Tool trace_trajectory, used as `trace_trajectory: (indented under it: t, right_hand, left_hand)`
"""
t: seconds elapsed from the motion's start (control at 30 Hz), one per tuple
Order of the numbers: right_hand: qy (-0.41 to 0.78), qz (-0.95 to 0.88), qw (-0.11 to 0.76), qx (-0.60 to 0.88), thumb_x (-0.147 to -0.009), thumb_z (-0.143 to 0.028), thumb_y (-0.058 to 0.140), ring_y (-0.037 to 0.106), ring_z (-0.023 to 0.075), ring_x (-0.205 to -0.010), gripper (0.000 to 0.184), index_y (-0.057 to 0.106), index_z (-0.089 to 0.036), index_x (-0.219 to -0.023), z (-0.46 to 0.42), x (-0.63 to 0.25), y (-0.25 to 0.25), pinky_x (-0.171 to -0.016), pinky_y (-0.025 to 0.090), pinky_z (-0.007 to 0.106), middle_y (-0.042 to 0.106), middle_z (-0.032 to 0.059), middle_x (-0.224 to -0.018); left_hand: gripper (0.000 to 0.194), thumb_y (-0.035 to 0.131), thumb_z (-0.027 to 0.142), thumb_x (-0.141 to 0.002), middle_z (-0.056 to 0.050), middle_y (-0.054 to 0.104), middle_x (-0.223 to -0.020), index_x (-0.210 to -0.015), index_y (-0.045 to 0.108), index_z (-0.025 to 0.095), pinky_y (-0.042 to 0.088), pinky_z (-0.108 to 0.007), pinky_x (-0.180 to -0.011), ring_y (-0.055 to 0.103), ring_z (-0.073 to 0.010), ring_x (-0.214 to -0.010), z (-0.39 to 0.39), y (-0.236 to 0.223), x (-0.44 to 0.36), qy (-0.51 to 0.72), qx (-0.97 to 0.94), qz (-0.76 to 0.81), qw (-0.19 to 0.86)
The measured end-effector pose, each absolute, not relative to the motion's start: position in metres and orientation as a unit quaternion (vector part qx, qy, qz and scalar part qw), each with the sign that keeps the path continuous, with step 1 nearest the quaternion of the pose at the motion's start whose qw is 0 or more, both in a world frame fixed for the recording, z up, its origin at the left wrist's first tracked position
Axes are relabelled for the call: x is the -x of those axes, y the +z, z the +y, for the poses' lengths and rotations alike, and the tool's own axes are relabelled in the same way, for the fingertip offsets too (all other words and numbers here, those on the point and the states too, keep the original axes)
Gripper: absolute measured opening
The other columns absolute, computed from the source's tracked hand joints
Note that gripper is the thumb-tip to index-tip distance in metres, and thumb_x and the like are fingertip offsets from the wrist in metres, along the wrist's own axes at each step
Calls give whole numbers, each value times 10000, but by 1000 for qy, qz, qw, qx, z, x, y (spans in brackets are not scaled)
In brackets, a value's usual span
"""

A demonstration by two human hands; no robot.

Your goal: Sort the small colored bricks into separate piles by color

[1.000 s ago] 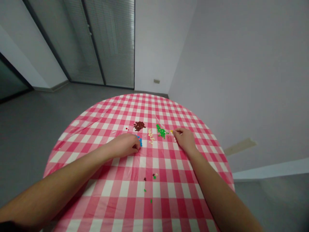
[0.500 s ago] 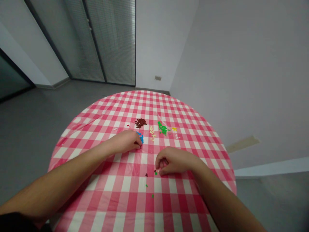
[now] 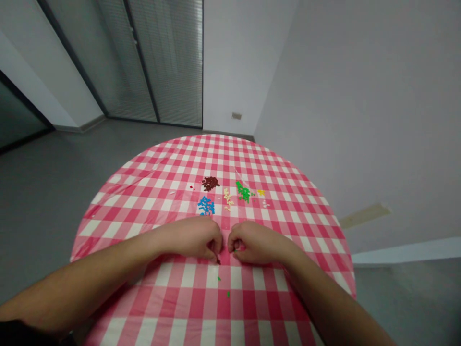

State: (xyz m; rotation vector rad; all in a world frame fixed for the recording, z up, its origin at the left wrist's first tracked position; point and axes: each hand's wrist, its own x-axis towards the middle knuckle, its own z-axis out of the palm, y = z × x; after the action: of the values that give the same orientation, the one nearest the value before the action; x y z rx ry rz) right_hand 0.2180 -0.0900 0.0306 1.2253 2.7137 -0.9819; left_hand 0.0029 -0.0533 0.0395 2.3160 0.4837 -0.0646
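My left hand (image 3: 200, 238) is closed in a pinch, its fingertips down at a small dark brown piece (image 3: 218, 261), perhaps a tiny building brick. Beside it, a short gap away, my right hand (image 3: 252, 242) has its thumb and forefinger pinched on a tiny green piece (image 3: 234, 250), which only partly shows. Nearer to me on the cloth lie two loose pieces, a small green bit (image 3: 219, 278) and a second green bit (image 3: 228, 294). Just beyond my left hand is a pile of blue pieces (image 3: 206, 205).
On the round table's checked cloth (image 3: 173, 307) are more heaps: brown pieces (image 3: 210, 183), cream pieces (image 3: 227, 198), green pieces (image 3: 243, 192), yellow pieces (image 3: 261, 192) and whitish pieces (image 3: 265, 204). Tiny red bits (image 3: 191, 187) lie left of the brown heap. A wall (image 3: 360, 120) rises at the right.
My left hand has come from the blue pile toward me and right, to the brown piece. My right hand has shifted slightly left and closed on a green piece.
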Motion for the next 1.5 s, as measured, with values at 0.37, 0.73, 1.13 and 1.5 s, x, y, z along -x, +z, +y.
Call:
trace_trajectory:
  t: [0.37, 0.73, 1.13, 1.5]
  right_hand:
    - [-286, 855, 1, -433, -684, -103, 589, 522, 115, -641, 173, 685, -190, -799, -91, -217, 35, -548, 314, 226, 675, -2, -746]
    - [-286, 856, -1, -430, -685, -130, 573, 545, 122, -610, 173, 725, -191, -743, -91, -215, 36, -543, 327, 239, 697, 16, -715]
    - [-622, 512, -374, -460, -662, -316, 794, 609, 115, -526, 264, 610, -179, -792, -75, -211, 23, -553, 507, 251, 656, -20, -628]
    - [-688, 473, -384, -394, -677, -361, 842, 709, 127, -688, 399, 531, -196, -867, -75, -211, 22, -760, 580, 293, 689, -25, -743]
  left_hand:
    - [150, 693, 80, -742, 18, 669, -680, -658, 634, 189, 425, -223, -638, 597, -139, -650, -64, 25, -15, 9, -923, 105, 370]
    - [239, 605, 25, -746, 4, 743, -808, -839, 748, 193, 434, -208, -644, 640, -124, -685, -50, 33, -7, 35, -899, 194, 391]
    - [109, 667, 262, -841, 0, 731, -738, -858, 750, 193, 449, -226, -605, 619, -127, -645, -47, 34, -10, 297, -790, 342, 414]
    - [190, 537, 245, -950, -39, 746, -890, -894, 712, 195, 502, -294, -805, 674, -168, -837, -42, 32, -7, 280, -911, 218, 210]
